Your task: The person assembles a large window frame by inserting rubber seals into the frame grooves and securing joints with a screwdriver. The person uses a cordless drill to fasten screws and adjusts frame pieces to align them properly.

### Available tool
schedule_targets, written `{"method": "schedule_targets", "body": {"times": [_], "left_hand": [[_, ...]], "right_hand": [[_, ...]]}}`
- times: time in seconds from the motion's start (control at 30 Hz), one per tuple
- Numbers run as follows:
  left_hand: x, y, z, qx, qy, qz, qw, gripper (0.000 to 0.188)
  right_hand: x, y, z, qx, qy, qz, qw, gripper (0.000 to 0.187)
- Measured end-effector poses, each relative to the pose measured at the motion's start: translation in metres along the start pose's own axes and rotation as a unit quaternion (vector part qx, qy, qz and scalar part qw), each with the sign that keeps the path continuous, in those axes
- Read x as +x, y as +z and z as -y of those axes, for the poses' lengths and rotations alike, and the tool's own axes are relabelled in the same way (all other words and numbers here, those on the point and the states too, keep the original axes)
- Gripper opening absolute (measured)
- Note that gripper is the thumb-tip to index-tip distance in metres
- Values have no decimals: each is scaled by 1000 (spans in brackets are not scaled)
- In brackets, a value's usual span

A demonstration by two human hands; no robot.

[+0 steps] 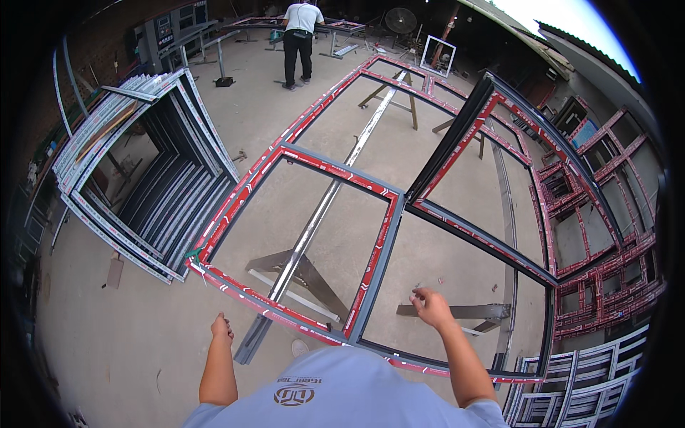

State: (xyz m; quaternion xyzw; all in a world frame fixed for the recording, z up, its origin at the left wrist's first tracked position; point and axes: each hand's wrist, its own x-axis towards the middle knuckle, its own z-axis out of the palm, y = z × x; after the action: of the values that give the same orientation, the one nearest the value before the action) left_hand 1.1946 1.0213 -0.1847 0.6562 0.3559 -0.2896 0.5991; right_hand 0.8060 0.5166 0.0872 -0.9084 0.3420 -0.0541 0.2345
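A large window frame [399, 214] covered in red protective film lies flat across supports in front of me. My left hand [222, 327] hangs just outside the frame's near left edge, its fingers curled in; what they hold, if anything, is hidden. Over the near right opening is my right hand [431, 307], fingers bent but apart, with nothing seen in it. A hinged sash [457, 160] with a dark edge stands tilted up from the frame's right half. Another red-filmed sash [292, 152] sits in the near left opening.
Metal supports [314, 285] and a long rail [371, 121] run beneath the frame. Stacked frames [78, 171] lean at the left; red-filmed frames [606, 285] and pale ones [578, 378] fill the right. A person [303, 43] stands at a far bench, near a fan [401, 21].
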Motion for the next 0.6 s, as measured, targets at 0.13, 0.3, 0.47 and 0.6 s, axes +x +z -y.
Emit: {"method": "schedule_targets", "body": {"times": [0.13, 0.3, 0.47, 0.6], "left_hand": [[-37, -6, 17, -77, -3, 45, 996, 33], [-85, 2, 13, -113, 35, 56, 991, 17], [-174, 24, 19, -89, 127, 65, 986, 20], [-227, 40, 31, -99, 125, 60, 985, 23]], "right_hand": [[76, -127, -34, -108, -113, -182, 971, 21], [169, -288, -52, -160, -218, -445, 854, 19], [252, -428, -59, -163, -223, -626, 729, 19], [308, -499, -71, -138, -93, -626, 762, 34]]}}
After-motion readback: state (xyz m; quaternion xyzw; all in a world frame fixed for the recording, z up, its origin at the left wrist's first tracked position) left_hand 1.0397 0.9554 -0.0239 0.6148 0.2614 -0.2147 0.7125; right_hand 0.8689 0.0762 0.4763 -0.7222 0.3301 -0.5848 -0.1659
